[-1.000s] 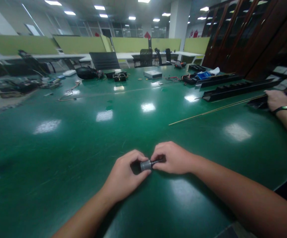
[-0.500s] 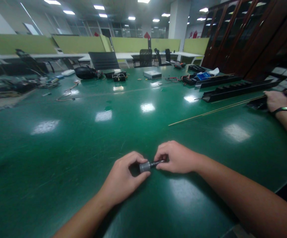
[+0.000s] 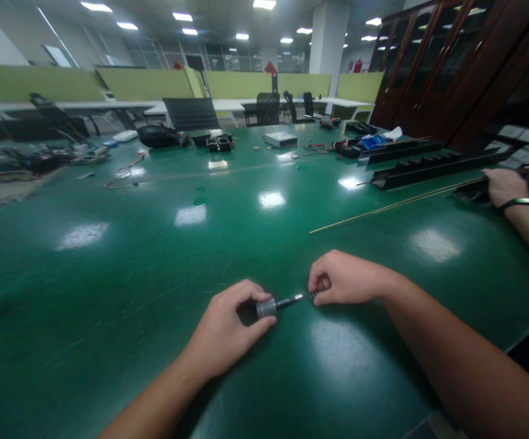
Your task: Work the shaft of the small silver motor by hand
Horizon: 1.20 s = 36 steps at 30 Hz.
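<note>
My left hand (image 3: 230, 326) pinches a small grey cylinder with a thin dark shaft (image 3: 266, 307) between thumb and fingers. The shaft points right and ends in a bright silver tip. Just right of that tip, my right hand (image 3: 341, 279) is closed, thumb against fingers, around a small dark piece (image 3: 312, 294) mostly hidden by the fingertips. A narrow gap separates this piece from the silver tip. Both hands are low over the green tabletop (image 3: 246, 244).
Thin golden rods (image 3: 383, 210) lie on the right, near another person's hand (image 3: 506, 186) wearing a dark wristband. Behind them are long black channels (image 3: 438, 167). A white box (image 3: 280, 139) and a black case (image 3: 157, 135) stand farther back. Loose parts (image 3: 39, 158) clutter the left.
My right hand has drawn away to the right and slightly up, leaving the shaft's silver tip exposed. The left hand and its grey cylinder are almost where they were.
</note>
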Each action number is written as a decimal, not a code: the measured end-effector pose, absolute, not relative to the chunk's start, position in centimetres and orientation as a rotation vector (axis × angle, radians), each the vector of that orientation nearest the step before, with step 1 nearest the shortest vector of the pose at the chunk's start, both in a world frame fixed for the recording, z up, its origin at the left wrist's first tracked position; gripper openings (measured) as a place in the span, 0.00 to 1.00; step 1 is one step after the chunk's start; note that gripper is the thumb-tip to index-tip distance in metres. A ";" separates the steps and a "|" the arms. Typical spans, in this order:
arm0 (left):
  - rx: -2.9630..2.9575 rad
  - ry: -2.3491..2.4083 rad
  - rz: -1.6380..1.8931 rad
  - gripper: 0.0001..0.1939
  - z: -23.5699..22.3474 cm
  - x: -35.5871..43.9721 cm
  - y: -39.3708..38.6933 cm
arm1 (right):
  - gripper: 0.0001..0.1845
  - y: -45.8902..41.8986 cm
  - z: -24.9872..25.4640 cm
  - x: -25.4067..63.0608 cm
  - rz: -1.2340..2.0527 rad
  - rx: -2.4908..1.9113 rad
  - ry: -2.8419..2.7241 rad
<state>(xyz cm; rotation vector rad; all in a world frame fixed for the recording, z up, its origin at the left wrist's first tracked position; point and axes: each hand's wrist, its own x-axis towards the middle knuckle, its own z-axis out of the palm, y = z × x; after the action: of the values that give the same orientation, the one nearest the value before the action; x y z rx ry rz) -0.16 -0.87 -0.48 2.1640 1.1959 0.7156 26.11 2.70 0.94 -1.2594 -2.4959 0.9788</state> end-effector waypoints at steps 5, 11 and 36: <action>2.157 1.195 0.706 0.07 -0.5 -0.2 -0.9 | 0.08 2.9 0.8 26.2 0.941 -1.254 -2.489; 2.172 1.184 0.722 0.07 -0.6 -0.2 -0.8 | 0.09 2.8 0.8 25.4 0.960 -1.196 -2.470; 2.153 1.183 0.680 0.06 -0.7 -0.2 -0.6 | 0.08 1.6 -1.3 21.6 0.690 -0.926 -2.427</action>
<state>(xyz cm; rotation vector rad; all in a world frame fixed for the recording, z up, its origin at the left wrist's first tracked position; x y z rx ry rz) -0.17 -0.58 -0.67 2.1530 1.1826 0.6804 21.63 1.63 -1.31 -0.9265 -2.4266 0.6897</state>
